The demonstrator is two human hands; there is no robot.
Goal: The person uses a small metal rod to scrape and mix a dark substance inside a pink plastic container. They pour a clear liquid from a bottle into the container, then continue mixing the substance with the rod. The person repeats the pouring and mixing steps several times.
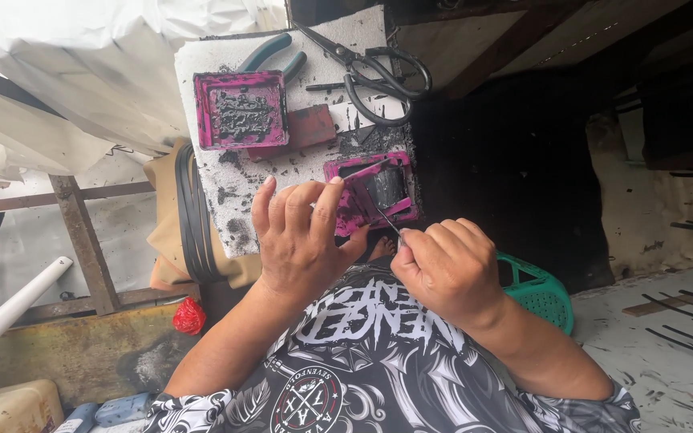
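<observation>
Gripping pink tray (356, 200), left hand (298, 240), right hand (443, 269) pinching thin tool (387, 218), tip obscured.

Black shirt (362, 361) with white graphic print, short sleeves, bare forearms

light: bright, even daylight from the left
glare: white sheet (114, 56) washed out
shadow: deep dark area at upper right
focus: sharp centre
edges: wide-angle bending
</observation>
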